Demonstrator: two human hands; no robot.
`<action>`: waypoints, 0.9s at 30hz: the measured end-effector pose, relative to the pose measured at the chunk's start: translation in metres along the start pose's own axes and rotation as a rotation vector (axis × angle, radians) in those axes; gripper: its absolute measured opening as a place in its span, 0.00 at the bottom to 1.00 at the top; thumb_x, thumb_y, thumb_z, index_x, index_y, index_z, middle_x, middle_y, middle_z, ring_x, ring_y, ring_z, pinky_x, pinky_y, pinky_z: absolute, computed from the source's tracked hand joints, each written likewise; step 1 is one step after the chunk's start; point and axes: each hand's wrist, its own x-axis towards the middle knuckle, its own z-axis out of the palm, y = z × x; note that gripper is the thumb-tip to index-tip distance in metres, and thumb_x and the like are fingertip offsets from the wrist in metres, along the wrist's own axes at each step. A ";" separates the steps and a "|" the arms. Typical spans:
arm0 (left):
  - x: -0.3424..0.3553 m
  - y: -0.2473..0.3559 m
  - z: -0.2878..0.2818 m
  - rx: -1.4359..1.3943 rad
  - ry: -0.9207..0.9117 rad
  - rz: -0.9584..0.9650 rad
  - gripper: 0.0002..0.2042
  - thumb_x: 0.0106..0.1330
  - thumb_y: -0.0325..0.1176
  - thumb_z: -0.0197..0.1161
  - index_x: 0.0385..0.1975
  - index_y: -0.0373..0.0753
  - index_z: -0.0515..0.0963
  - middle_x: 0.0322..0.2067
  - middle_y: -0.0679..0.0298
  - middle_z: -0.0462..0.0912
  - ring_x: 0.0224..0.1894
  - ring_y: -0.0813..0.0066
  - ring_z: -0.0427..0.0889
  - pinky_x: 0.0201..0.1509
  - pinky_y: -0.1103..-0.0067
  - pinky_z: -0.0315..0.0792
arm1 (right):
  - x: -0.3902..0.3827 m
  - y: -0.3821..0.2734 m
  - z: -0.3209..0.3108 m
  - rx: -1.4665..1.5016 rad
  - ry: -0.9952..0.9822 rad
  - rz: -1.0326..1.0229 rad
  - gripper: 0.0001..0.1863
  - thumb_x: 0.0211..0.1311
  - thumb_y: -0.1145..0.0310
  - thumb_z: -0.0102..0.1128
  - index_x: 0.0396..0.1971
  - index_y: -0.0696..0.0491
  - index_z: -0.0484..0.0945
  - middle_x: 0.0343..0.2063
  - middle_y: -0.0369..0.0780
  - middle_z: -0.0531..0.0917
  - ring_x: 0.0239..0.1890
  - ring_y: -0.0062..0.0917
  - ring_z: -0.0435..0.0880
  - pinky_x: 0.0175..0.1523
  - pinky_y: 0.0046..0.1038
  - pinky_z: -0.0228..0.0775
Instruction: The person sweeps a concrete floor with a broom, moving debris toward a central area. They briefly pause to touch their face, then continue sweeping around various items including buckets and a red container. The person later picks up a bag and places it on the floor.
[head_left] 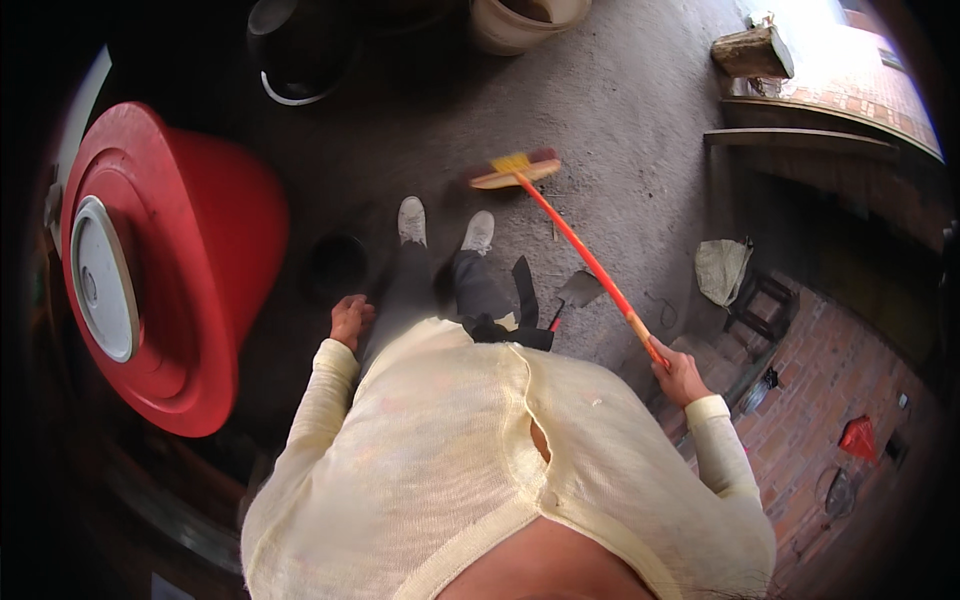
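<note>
My right hand [680, 374] is wrapped round the upper end of a broom's long red-orange handle. The broom [590, 258] slants away to the far left, and its wide head with yellow and dark reddish parts is at the grey floor, slightly blurred, ahead of my shoes. At my left side hangs my left hand [351, 321], its fingers loosely curled; whether anything is in them does not show clearly. It is nearest to a dark round container [338, 262] on the floor. Close to my right leg is a small shovel [580, 289] with a grey blade and red shaft.
A big red tub [235, 200] with a pale round lid [103, 278] stands at my left. Far ahead are a dark bucket [300, 50] and a cream bucket [525, 25]. Right lie a whitish sack [722, 270], a small stool [765, 305] and a wooden ledge [800, 140]; a log [752, 53] sits beyond.
</note>
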 end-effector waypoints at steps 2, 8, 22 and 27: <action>-0.003 0.002 -0.003 -0.025 0.021 0.020 0.15 0.63 0.38 0.52 0.46 0.38 0.71 0.31 0.61 0.78 0.31 0.74 0.77 0.30 0.79 0.70 | 0.027 -0.024 0.002 -0.028 0.010 -0.128 0.27 0.53 0.73 0.52 0.56 0.47 0.67 0.26 0.55 0.76 0.32 0.50 0.78 0.38 0.34 0.69; -0.038 0.049 -0.001 -0.022 0.046 0.376 0.11 0.66 0.34 0.51 0.43 0.38 0.73 0.35 0.64 0.78 0.34 0.78 0.77 0.33 0.82 0.70 | 0.186 -0.126 0.035 -0.292 0.092 -0.371 0.22 0.60 0.64 0.48 0.56 0.35 0.66 0.24 0.50 0.79 0.28 0.48 0.77 0.35 0.45 0.69; -0.233 0.335 0.072 -0.782 -1.587 1.224 0.06 0.61 0.33 0.56 0.34 0.38 0.74 0.36 0.58 0.78 0.33 0.62 0.80 0.46 0.64 0.72 | 0.042 -0.008 0.056 -0.143 0.087 0.207 0.26 0.54 0.68 0.51 0.56 0.35 0.68 0.34 0.50 0.80 0.39 0.47 0.78 0.46 0.43 0.69; -0.260 0.345 0.090 -0.769 -1.809 1.173 0.04 0.61 0.31 0.58 0.33 0.42 0.78 0.41 0.63 0.79 0.38 0.68 0.81 0.47 0.67 0.68 | -0.006 -0.031 0.044 -0.088 0.104 0.215 0.24 0.54 0.69 0.51 0.54 0.38 0.70 0.31 0.50 0.80 0.36 0.48 0.77 0.42 0.44 0.70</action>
